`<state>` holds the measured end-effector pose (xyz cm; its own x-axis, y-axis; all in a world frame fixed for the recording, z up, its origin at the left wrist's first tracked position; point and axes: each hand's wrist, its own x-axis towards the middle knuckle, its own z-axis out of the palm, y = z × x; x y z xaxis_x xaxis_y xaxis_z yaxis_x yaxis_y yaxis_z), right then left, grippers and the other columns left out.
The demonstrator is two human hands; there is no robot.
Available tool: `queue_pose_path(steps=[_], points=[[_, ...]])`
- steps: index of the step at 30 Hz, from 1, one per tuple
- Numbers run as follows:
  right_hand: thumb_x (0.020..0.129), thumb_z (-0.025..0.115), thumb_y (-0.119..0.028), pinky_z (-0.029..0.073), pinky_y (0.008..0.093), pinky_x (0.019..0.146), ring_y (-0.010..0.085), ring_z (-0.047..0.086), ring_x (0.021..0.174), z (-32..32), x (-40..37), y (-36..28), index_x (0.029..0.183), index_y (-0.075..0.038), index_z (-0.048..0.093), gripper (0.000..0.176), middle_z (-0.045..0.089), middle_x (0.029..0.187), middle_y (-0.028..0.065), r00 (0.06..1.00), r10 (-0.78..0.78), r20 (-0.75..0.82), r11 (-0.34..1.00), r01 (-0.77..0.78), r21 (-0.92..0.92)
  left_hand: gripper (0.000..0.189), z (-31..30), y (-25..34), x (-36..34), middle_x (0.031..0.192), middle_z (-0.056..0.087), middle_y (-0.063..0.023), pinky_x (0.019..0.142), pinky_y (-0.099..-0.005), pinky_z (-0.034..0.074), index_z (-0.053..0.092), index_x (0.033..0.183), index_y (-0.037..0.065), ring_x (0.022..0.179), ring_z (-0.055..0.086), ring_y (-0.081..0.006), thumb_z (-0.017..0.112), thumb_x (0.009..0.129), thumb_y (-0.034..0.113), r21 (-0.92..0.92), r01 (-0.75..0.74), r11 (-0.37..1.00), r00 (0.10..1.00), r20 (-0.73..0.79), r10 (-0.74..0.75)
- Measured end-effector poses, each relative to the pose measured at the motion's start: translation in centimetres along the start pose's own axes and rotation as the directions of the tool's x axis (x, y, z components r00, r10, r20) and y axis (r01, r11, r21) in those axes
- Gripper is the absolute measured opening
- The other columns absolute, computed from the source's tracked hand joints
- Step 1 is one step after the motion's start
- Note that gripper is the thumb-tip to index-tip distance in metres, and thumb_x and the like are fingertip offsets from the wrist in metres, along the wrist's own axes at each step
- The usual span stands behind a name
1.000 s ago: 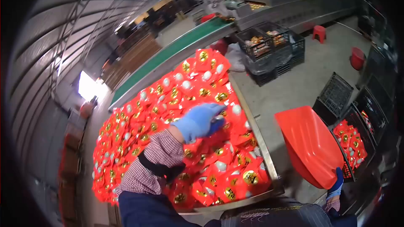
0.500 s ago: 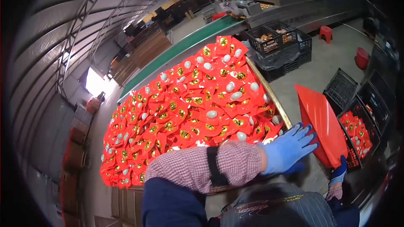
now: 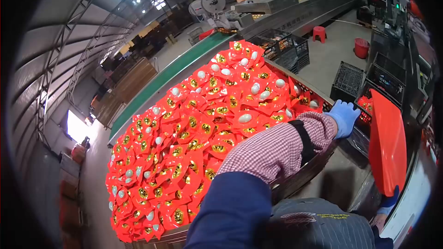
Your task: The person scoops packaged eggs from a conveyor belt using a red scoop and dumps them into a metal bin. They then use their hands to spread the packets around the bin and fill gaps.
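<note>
My left hand [image 3: 344,119], in a blue glove with dark fingertips, reaches past the right rim of a big table heaped with red packets [image 3: 198,129]. Its fingers are apart and hold nothing that I can see. The packets carry gold printed ovals; some show a pale egg-shaped side. At the far right, my right hand [image 3: 389,199], in a dark blue glove, grips the lower end of a red plastic scoop [image 3: 387,143]. The scoop stands upright and hides part of the fingers. Behind it, a black crate with red packets [image 3: 365,103] is partly covered.
A green conveyor belt [image 3: 170,78] runs behind the heap. Black crates [image 3: 288,48] are stacked beyond the table, and another black crate [image 3: 347,80] stands on the floor at right. A red stool [image 3: 319,33] and red bucket [image 3: 361,47] are farther back.
The view has swung right. My left hand has moved farther forward along the table's right side, and the scoop, in my right hand, is now more upright, in front of the packet crate.
</note>
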<state>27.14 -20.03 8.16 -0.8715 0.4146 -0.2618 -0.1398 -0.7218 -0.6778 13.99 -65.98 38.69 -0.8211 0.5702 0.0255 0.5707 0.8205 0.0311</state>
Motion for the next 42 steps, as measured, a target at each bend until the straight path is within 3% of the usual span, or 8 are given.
queue_pose_path(steps=[12,15,16,17,18,25,31,42], points=[[0.100,0.052,-0.035,0.042,0.0437,0.108,0.0331,0.055,0.122,-14.1,-12.8,-6.5,0.136,0.007,0.048,0.056,0.054,0.138,0.0194,0.934,-0.280,-0.223,0.959,0.265,-0.098,0.040,0.2,0.5,0.2,0.120,0.061,-0.0189,0.096,-0.0454,0.047,0.058,0.120,0.008,0.115,0.059,-0.0355,0.063,0.081,0.017,0.063,0.050,0.997,0.998,-0.028,-0.048],[0.095,0.059,-0.035,0.046,0.0465,0.103,0.0338,0.055,0.123,-19.1,-14.8,-5.7,0.139,0.001,0.047,0.058,0.054,0.138,0.0193,0.966,-0.125,-0.225,0.946,0.185,0.267,0.031,0.1,-0.1,0.1,0.115,0.063,-0.0212,0.093,-0.0485,0.050,0.059,0.114,0.005,0.111,0.061,-0.0388,0.057,0.086,0.019,0.036,0.030,0.999,0.999,-0.041,-0.029],[0.093,0.061,-0.030,0.047,0.0477,0.103,0.0339,0.057,0.121,-19.7,-17.1,-5.2,0.135,-0.001,0.052,0.052,0.057,0.134,0.0195,0.808,-0.424,-0.409,0.902,0.416,-0.113,0.031,-0.6,0.4,-0.5,0.116,0.063,-0.0207,0.092,-0.0489,0.051,0.059,0.113,0.005,0.110,0.062,-0.0391,0.055,0.088,0.022,0.094,0.069,0.993,0.998,0.000,-0.069],[0.093,0.061,-0.024,0.048,0.0478,0.101,0.0326,0.058,0.118,-11.5,-21.5,-6.3,0.128,-0.001,0.058,0.041,0.059,0.129,0.0177,0.912,-0.268,-0.312,0.909,0.346,0.232,0.033,-0.6,0.0,0.1,0.117,0.063,-0.0203,0.092,-0.0497,0.051,0.058,0.115,0.006,0.107,0.063,-0.0399,0.057,0.088,0.024,0.118,0.086,0.989,0.993,0.074,-0.095],[0.092,0.061,-0.023,0.048,0.0472,0.101,0.0317,0.059,0.116,-24.1,-18.6,-4.3,0.125,-0.001,0.060,0.039,0.060,0.125,0.0166,0.877,-0.374,-0.300,0.915,0.402,0.033,0.032,-0.8,-0.1,-0.5,0.111,0.065,-0.0222,0.090,-0.0497,0.051,0.062,0.108,0.004,0.103,0.064,-0.0410,0.058,0.087,0.027,0.051,0.074,0.996,0.997,0.000,-0.074],[0.092,0.059,-0.025,0.052,0.0424,0.093,0.0297,0.061,0.111,-11.8,-29.9,-1.4,0.137,-0.007,0.047,0.050,0.062,0.122,0.0137,0.799,-0.106,-0.592,0.966,0.223,0.129,0.053,-1.3,-3.4,-0.6,0.070,0.068,-0.0205,0.073,-0.0495,0.053,0.073,0.085,0.003,0.075,0.069,-0.0408,0.059,0.086,0.053,0.122,0.204,0.971,0.973,0.085,-0.215],[0.100,0.052,-0.021,0.049,0.0441,0.102,0.0293,0.057,0.121,-14.4,-29.5,3.5,0.144,-0.002,0.038,0.051,0.053,0.138,0.0156,0.746,-0.452,-0.489,0.867,0.496,-0.045,0.035,3.5,-5.4,-0.7,0.075,0.069,-0.0204,0.069,-0.0496,0.053,0.070,0.078,0.005,0.076,0.068,-0.0419,0.066,0.085,0.039,-0.002,0.227,0.974,0.919,-0.332,-0.215],[0.105,0.043,-0.029,0.037,0.0358,0.110,0.0255,0.049,0.128,-7.8,-31.3,0.0,0.144,0.001,0.040,0.049,0.052,0.141,0.0138,0.590,-0.513,-0.623,0.851,0.255,-0.459,0.028,5.8,-6.7,-0.4,0.088,0.069,-0.0236,0.072,-0.0480,0.053,0.071,0.089,0.003,0.084,0.068,-0.0421,0.063,0.090,0.030,0.037,0.352,0.935,0.853,-0.424,-0.304]])
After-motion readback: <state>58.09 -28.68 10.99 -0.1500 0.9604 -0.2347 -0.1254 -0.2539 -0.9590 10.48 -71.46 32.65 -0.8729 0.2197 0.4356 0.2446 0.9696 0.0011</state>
